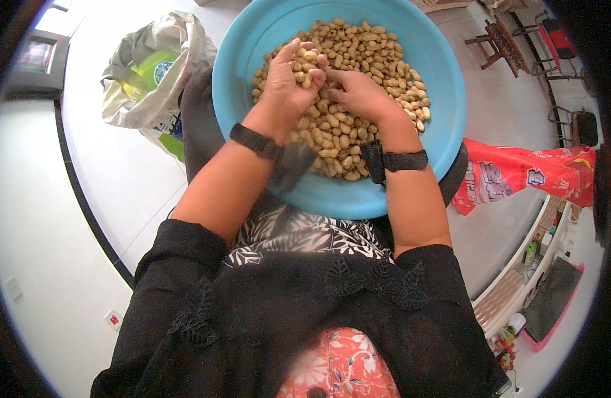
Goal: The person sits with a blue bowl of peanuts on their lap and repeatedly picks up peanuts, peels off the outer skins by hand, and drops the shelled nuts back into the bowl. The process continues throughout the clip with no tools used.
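A large blue plastic basin [445, 84] in front of me holds a wide heap of unshelled peanuts [370, 47]. Cupped above the heap, my left hand [284, 82] has several peanuts [302, 65] in its palm and fingers. My right hand [357, 94] is just to its right, with fingers bent down towards the heap and the left fingertips. Whether a peanut is between the right fingers is hidden. Each wrist wears a black strap, and a dark blurred piece hangs under the left one.
Left of the basin stands an open white woven bag [151, 107] with green and yellow packaging inside. A red printed plastic bag [527, 174] lies to the right. Beyond it are a wooden stool [502, 45], chairs [584, 128] and a low cabinet [514, 278] beneath a dark screen [554, 303].
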Available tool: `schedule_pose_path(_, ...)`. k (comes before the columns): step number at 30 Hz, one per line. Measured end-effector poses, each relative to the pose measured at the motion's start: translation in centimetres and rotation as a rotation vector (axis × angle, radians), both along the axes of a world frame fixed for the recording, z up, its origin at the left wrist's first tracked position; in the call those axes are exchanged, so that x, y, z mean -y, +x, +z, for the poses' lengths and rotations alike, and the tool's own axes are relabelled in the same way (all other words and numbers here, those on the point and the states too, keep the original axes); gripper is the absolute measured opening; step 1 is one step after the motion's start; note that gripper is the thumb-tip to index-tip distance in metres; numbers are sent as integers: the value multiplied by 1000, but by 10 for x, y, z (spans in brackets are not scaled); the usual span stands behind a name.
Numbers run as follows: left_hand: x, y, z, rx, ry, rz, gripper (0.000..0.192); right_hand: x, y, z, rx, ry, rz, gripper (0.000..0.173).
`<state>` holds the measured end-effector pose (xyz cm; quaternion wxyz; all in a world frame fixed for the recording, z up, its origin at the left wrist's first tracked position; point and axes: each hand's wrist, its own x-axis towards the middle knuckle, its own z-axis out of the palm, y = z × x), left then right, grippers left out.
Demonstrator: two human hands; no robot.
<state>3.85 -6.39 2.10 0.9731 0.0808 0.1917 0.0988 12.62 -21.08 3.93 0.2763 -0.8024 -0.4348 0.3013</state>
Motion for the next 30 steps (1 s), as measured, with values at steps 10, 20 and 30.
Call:
schedule_pose_path(10,-3,-12,12,-21,-107,-41,18,-3,7,-2,-66,241,-145,25)
schedule_pose_path(20,-5,-11,2,-54,123,-191,35,-10,3,16,51,727,-216,25)
schedule_pose_path(30,-8,-9,10,23,15,-92,36,-16,12,-21,169,96,-77,45)
